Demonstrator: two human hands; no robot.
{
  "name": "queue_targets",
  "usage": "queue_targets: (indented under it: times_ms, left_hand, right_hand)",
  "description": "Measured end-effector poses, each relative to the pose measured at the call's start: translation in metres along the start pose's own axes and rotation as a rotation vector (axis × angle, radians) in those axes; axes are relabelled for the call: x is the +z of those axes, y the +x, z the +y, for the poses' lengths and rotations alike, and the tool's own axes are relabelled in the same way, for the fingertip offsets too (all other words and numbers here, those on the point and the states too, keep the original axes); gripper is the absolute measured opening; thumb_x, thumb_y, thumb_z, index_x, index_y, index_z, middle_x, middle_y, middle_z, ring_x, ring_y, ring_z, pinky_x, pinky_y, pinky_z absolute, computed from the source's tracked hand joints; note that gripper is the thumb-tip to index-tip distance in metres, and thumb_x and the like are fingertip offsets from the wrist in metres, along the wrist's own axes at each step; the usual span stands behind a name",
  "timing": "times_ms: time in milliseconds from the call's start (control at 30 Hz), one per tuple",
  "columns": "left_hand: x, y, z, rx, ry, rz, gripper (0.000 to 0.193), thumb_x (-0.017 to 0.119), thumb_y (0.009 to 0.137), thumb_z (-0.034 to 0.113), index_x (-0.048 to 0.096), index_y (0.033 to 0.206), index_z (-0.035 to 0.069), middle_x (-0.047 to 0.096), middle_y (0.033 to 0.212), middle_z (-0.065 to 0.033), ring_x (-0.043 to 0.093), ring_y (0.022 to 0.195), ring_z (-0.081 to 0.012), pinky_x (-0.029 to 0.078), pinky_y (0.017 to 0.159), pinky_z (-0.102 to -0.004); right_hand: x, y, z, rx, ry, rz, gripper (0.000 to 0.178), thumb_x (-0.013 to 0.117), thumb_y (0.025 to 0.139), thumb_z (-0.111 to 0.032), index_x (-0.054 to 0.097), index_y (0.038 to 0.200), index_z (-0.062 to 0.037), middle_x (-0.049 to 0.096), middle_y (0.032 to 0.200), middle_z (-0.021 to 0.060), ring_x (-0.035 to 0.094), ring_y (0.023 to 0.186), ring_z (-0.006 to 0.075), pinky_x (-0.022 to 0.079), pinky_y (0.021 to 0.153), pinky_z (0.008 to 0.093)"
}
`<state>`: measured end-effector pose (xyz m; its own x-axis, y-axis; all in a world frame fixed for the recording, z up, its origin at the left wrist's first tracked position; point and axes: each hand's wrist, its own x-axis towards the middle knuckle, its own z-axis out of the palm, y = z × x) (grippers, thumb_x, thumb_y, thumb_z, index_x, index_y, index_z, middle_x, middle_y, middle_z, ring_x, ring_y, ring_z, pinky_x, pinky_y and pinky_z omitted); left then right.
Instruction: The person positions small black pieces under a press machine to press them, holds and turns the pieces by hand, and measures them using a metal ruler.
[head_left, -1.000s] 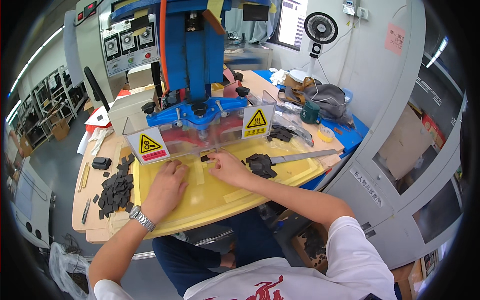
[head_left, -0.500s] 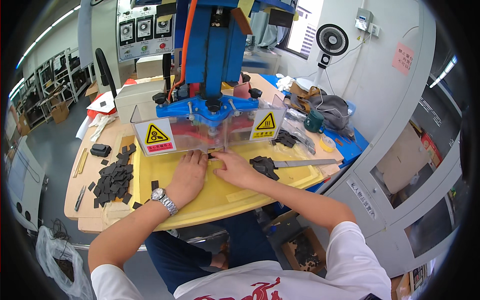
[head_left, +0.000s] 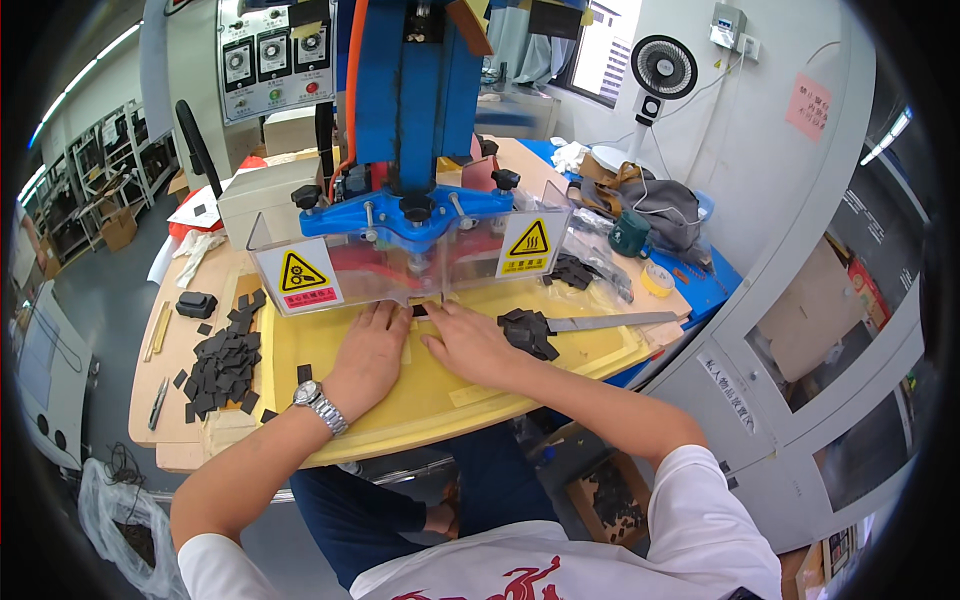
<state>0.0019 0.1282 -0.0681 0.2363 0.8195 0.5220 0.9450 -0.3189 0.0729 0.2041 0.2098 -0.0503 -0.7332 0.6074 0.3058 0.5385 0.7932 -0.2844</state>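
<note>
Black piece (head_left: 419,311) at lower edge of clear guard (head_left: 376,288). Left hand (head_left: 370,352): below guard, fingers side by side, grip unclear. Right hand (head_left: 472,346): below guard, fingertips near piece; cannot tell whether pinching.

The left hand (head_left: 366,358) has been shifted rightward, close beside the right hand (head_left: 470,347); behind it, a loose black piece (head_left: 304,373) has been revealed.

i see a wooden table (head_left: 178,436); on it there lie one yellow mat (head_left: 310,340), at left some black pieces (head_left: 225,368), a black block (head_left: 196,304), a slim tool (head_left: 158,403), at right a tape roll (head_left: 657,281).
</note>
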Motion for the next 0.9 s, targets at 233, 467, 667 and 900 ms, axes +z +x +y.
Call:
queue_targets:
  times_ms: [233, 467, 667, 900]
  left_hand:
    - [-0.003, 0.003, 0.006, -0.029, -0.036, -0.047, 0.051, 0.057, 0.097, 0.0, 0.058, 0.147, -0.001, 0.06, 0.141, -0.0299, 0.055, 0.139, -0.0486, 0.046, 0.118, -0.052]
    - [0.004, 0.007, 0.008, -0.075, -0.053, -0.01, 0.049, 0.059, 0.097, 0.001, 0.059, 0.146, -0.001, 0.061, 0.14, -0.0302, 0.055, 0.136, -0.0491, 0.046, 0.116, -0.0532]
    - [0.004, 0.007, 0.004, -0.06, -0.062, 0.035, 0.047, 0.058, 0.094, 0.0, 0.062, 0.141, -0.003, 0.064, 0.134, -0.0281, 0.058, 0.133, -0.0446, 0.049, 0.113, -0.0498]
    - [0.003, 0.002, 0.001, -0.05, -0.11, 0.02, 0.047, 0.056, 0.093, -0.004, 0.063, 0.14, -0.006, 0.064, 0.137, -0.0276, 0.059, 0.135, -0.0437, 0.05, 0.114, -0.0485]
  right_hand:
    - [0.01, 0.0, 0.01, -0.112, -0.003, 0.09, 0.053, 0.067, 0.103, -0.026, 0.059, 0.145, 0.0061, 0.069, 0.119, 0.0266, 0.069, 0.109, 0.0444, 0.058, 0.093, 0.0524]
    - [0.001, 0.003, 0.007, -0.043, 0.066, 0.018, 0.047, 0.066, 0.103, -0.024, 0.062, 0.14, 0.004, 0.07, 0.118, 0.0247, 0.07, 0.106, 0.0435, 0.058, 0.09, 0.0536]
    - [0.01, 0.003, 0.015, -0.067, 0.029, 0.045, 0.048, 0.067, 0.102, -0.025, 0.062, 0.14, 0.0031, 0.071, 0.118, 0.0242, 0.07, 0.109, 0.0425, 0.058, 0.093, 0.0522]
    - [0.007, 0.004, 0.013, -0.061, 0.028, 0.026, 0.05, 0.067, 0.102, -0.025, 0.061, 0.143, 0.0027, 0.071, 0.121, 0.0241, 0.07, 0.111, 0.0431, 0.058, 0.094, 0.0521]
